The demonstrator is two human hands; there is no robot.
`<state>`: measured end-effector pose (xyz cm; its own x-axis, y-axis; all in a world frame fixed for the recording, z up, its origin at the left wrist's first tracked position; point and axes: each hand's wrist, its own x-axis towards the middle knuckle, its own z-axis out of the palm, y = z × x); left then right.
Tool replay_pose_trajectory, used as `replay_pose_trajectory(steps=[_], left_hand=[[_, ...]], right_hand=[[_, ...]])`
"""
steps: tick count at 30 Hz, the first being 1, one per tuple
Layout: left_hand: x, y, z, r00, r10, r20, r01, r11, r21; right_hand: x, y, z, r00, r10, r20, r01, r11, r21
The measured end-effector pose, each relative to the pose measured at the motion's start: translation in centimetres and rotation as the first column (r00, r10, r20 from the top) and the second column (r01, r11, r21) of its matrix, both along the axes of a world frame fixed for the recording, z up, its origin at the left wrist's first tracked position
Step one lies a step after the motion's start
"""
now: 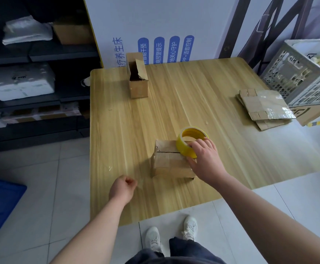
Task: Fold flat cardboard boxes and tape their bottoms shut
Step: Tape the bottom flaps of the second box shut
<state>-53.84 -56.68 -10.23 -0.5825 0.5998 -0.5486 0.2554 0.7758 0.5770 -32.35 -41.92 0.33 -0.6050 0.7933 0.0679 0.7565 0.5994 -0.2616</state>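
Taping step: right hand grip holds yellow tape roll on the folded box mid-surface, left hand pinched shut on the tape end, apparently; next, press it along the seam.

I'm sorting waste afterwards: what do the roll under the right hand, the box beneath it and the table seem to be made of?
Tape roll: glossy, translucent yellow, likely plastic packing tape.
Box: matte brown cardboard, with creased flaps and a rough edge.
Table: light wood-grain top with a smooth, slightly shiny finish; whether solid wood or laminate cannot be told.
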Motion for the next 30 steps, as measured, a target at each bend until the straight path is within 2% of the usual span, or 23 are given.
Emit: replay_pose_trajectory(steps=[5,12,15,17,18,20,22,24,25,27,30], left_hand=[[0.0,-0.1,-1.3,0.981,-0.142,-0.131,0.13,0.986,-0.1],[0.1,-0.4,-1.5,0.954,-0.19,-0.231,0.181,0.982,-0.057],[-0.3,0.1,-0.7,0.972,-0.132,-0.193,0.123,0.991,-0.058],[-0.6,0.9,0.2,0.969,-0.149,-0.196,0.134,0.987,-0.092],[-0.6,1.3,0.6,0.968,-0.137,-0.208,0.125,0.99,-0.07],[-0.3,2.3,2.1,0.977,-0.017,-0.215,0.048,0.989,0.138],[0.6,3.7,4.6,0.983,0.115,-0.142,-0.043,0.902,0.43],[1.8,5.3,7.6,0.996,0.093,0.0,-0.075,0.804,0.59],[2.4,6.1,8.9,0.995,0.034,0.09,-0.082,0.782,0.618],[3.6,7.1,10.5,0.969,-0.081,0.232,-0.075,0.803,0.592],[4.1,8.0,10.8,0.954,-0.118,0.275,-0.042,0.856,0.515]], right_hand=[[0.0,0.0,0.0,1.0,-0.003,-0.012,0.003,1.0,-0.005],[0.0,0.1,0.0,0.999,-0.004,-0.045,0.004,1.0,-0.019],[0.1,0.1,0.1,0.999,-0.004,-0.047,0.003,1.0,-0.022],[0.1,0.2,0.1,0.998,-0.004,-0.055,0.003,1.0,-0.02],[0.1,0.2,0.0,0.998,-0.006,-0.059,0.004,1.0,-0.021],[0.1,0.3,-0.1,0.997,-0.01,-0.071,0.007,1.0,-0.03],[0.1,0.4,0.0,0.996,-0.013,-0.09,0.009,0.999,-0.043],[0.0,0.5,0.2,0.994,-0.023,-0.107,0.017,0.998,-0.057],[0.0,0.5,0.3,0.993,-0.029,-0.117,0.021,0.998,-0.066],[0.0,0.7,0.4,0.989,-0.042,-0.14,0.028,0.995,-0.099],[0.2,0.9,1.0,0.975,-0.08,-0.208,0.044,0.984,-0.171]])
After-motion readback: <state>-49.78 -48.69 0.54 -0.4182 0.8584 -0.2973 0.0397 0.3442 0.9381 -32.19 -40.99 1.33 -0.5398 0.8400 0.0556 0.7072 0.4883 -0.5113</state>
